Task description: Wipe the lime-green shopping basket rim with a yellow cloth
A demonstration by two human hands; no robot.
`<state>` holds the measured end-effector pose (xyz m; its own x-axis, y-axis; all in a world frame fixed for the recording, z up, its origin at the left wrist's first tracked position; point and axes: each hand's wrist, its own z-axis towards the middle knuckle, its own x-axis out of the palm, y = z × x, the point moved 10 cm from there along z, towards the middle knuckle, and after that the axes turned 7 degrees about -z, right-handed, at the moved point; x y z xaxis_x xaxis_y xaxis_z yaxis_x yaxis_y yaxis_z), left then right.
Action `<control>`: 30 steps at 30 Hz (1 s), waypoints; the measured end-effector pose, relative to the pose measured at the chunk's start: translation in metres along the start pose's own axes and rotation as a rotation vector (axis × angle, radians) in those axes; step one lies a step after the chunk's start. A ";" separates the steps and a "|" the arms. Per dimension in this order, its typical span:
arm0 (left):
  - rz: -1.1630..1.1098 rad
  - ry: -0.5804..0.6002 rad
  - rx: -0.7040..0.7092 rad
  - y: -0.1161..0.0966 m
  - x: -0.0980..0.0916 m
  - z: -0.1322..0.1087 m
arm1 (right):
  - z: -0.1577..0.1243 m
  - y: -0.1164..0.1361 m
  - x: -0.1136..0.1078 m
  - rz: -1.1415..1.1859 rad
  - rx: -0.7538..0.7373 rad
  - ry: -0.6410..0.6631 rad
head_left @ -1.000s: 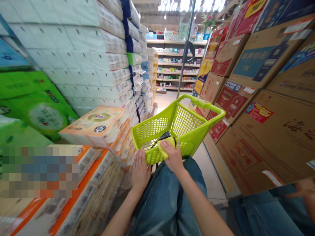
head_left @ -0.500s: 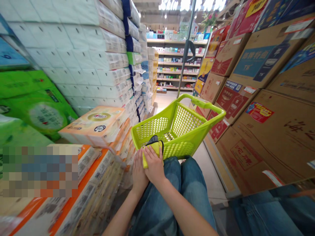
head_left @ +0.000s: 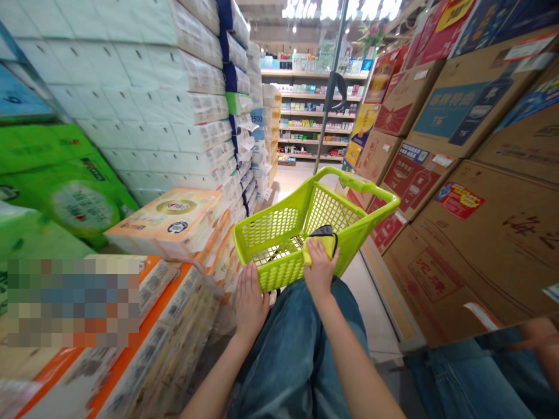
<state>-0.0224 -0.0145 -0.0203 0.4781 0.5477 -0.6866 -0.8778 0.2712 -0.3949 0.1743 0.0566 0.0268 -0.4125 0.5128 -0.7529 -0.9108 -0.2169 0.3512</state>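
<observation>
A lime-green plastic shopping basket (head_left: 279, 224) stands in the aisle just in front of my knees. My left hand (head_left: 250, 302) lies flat with spread fingers against the basket's near wall, at its left corner. My right hand (head_left: 320, 270) presses a yellow cloth with a black edge (head_left: 322, 243) onto the near rim at the basket's right side, fingers closed over it. My legs in blue jeans (head_left: 297, 355) fill the lower middle.
Stacked tissue packs (head_left: 174, 116) and an orange-and-white pack (head_left: 172, 224) wall the left. Cardboard cartons (head_left: 476, 227) line the right. A pole (head_left: 331, 87) and far shelves (head_left: 305, 125) stand ahead. Another person's hand (head_left: 539, 334) shows at the right edge.
My right hand slid the cloth along the near rim, from the middle to the left corner, then back to the right side. My left hand stayed on the near wall.
</observation>
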 end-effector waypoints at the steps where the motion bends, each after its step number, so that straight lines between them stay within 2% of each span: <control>1: 0.000 -0.002 -0.001 0.000 0.000 0.000 | -0.007 0.020 0.007 0.017 -0.033 0.030; 4: -0.017 -0.011 0.014 0.000 -0.001 -0.001 | -0.034 0.084 0.028 0.118 -0.195 0.130; 7: -0.030 0.004 0.033 0.002 0.000 -0.003 | -0.052 0.120 0.036 0.197 -0.357 0.204; 9: -0.017 0.017 0.034 0.004 0.001 -0.003 | -0.053 0.119 0.034 0.207 -0.443 0.231; 12: 0.001 0.022 0.028 0.006 0.001 -0.002 | -0.034 0.080 0.022 0.159 -0.452 0.203; 16: -0.009 0.014 0.023 0.002 -0.001 0.000 | -0.001 0.013 0.002 0.077 -0.255 0.075; 18: -0.016 0.002 0.012 0.000 -0.001 0.001 | 0.002 0.004 0.000 0.056 -0.156 0.035; 20: -0.024 -0.019 -0.003 -0.001 -0.001 0.001 | -0.006 0.021 0.008 0.058 -0.130 0.048; 24: -0.035 -0.032 -0.011 0.003 0.003 -0.003 | -0.042 0.102 0.036 0.147 -0.288 0.168; 26: -0.025 -0.020 -0.010 0.006 0.005 -0.005 | -0.056 0.128 0.042 0.184 -0.343 0.196; 28: -0.021 -0.006 -0.003 0.007 0.006 -0.005 | -0.061 0.135 0.042 0.198 -0.396 0.217; 30: -0.033 0.001 0.007 0.006 0.004 -0.004 | -0.058 0.124 0.038 0.191 -0.473 0.240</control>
<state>-0.0259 -0.0140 -0.0285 0.5066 0.5377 -0.6739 -0.8619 0.2947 -0.4127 0.0448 0.0007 0.0092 -0.5128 0.2360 -0.8254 -0.7048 -0.6648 0.2478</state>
